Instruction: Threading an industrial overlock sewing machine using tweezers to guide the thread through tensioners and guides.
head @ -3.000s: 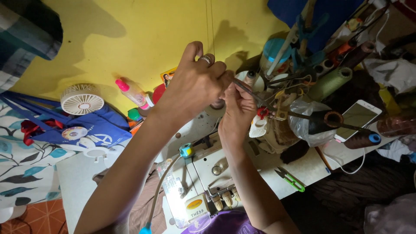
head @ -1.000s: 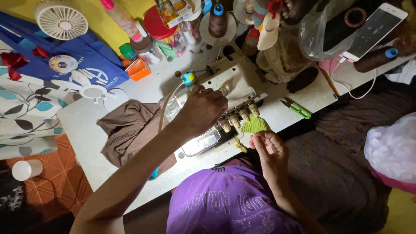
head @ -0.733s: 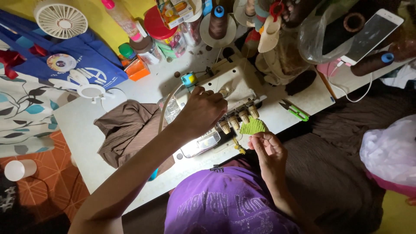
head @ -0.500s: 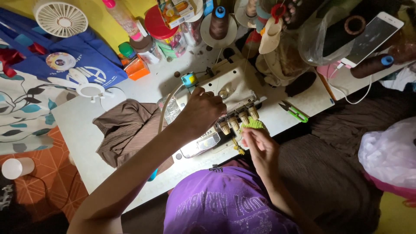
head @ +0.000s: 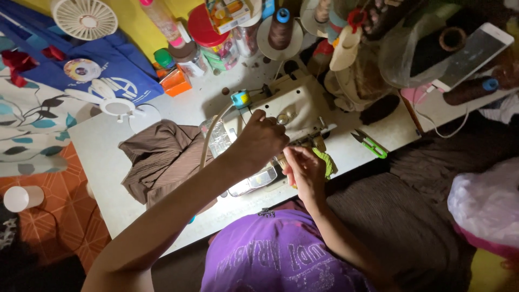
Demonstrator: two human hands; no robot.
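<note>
A cream sewing machine [head: 296,100] stands on the white table [head: 100,148]. My left hand [head: 260,141] lies curled over the machine's front, thumb and fingers closed on its top edge. Just to its right is my right hand [head: 304,172], fingertips pinched together at the machine's needle area. A small green cloth [head: 326,162] shows at that hand's right edge, against the machine. Whether a thread is between the fingers is too small to tell. A lit panel glows under my left wrist.
A crumpled brown cloth [head: 162,162] lies left of the machine. Green-handled snips [head: 370,143] lie to its right. Thread cones [head: 281,30], jars, a phone [head: 473,54] and a small fan [head: 86,19] crowd the back. A white cup [head: 19,197] stands on the orange floor.
My right hand has moved up and left from below the green cloth to the needle area. My left hand stays on the machine. Three seconds ago both hands were up at the thread stand.
</note>
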